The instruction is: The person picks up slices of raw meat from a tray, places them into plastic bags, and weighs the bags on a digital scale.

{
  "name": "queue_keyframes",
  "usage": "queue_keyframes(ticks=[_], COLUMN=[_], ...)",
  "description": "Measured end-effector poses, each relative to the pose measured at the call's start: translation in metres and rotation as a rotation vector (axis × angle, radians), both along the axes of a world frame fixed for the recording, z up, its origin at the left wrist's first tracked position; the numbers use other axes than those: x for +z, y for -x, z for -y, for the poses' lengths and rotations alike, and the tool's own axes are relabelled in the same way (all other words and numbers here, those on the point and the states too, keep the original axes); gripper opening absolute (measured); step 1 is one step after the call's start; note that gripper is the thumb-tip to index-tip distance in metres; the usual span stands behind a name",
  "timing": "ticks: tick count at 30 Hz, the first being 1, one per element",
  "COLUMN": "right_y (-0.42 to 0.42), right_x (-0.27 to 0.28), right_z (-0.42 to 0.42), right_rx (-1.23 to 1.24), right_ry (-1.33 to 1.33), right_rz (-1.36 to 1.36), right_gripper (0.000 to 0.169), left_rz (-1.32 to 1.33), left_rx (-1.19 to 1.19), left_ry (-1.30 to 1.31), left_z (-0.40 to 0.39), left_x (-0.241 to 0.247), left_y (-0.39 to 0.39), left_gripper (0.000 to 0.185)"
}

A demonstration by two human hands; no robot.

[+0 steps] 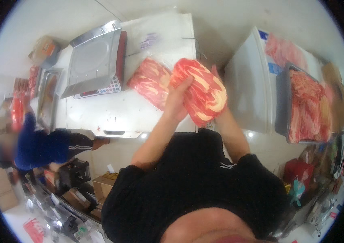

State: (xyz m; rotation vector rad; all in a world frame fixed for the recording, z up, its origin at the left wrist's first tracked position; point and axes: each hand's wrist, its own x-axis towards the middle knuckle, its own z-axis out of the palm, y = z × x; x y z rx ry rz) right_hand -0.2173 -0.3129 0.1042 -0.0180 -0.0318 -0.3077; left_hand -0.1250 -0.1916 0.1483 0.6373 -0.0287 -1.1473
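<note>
A thick slab of marbled red meat (203,91), streaked with pale fat, is held up between both hands. My left hand (178,98) grips its left side, with the thumb laid over the top face. Most of my right hand (216,73) is hidden behind the slab; fingertips show at its upper right edge. Just left of my left hand, another portion of marbled meat in clear plastic (150,80) lies on the white worktop (90,112). A digital scale with a metal pan (91,57) stands further left.
On the right, a grey tub of sliced meat (284,103) sits on a white cabinet (247,82), beside more meat (285,50). At far left, a person in blue (44,148) stands near a metal tray (47,97). A cardboard box (103,185) lies behind me.
</note>
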Motion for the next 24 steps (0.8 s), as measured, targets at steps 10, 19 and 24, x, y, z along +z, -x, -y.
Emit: queue_keyframes(ticks=[10, 19, 24], right_y=[0.079, 0.144, 0.099], right_x=[-0.097, -0.136, -0.123], right_z=[-0.074, -0.088, -0.101], right_rx=[-0.275, -0.2, -0.229], right_ry=[0.168, -0.225, -0.195], right_rz=[-0.361, -0.199, -0.445], right_gripper=[0.055, 0.052, 0.047], left_rz=[0.882, 1.994, 1.822], left_rx=[-0.1, -0.218, -0.233], left_ry=[-0.433, -0.527, -0.414], left_z=[-0.04, -0.047, -0.043], left_x=[-0.041, -0.064, -0.06], left_y=[0.019, -0.02, -0.026], left_gripper=[0.026, 0.02, 0.01])
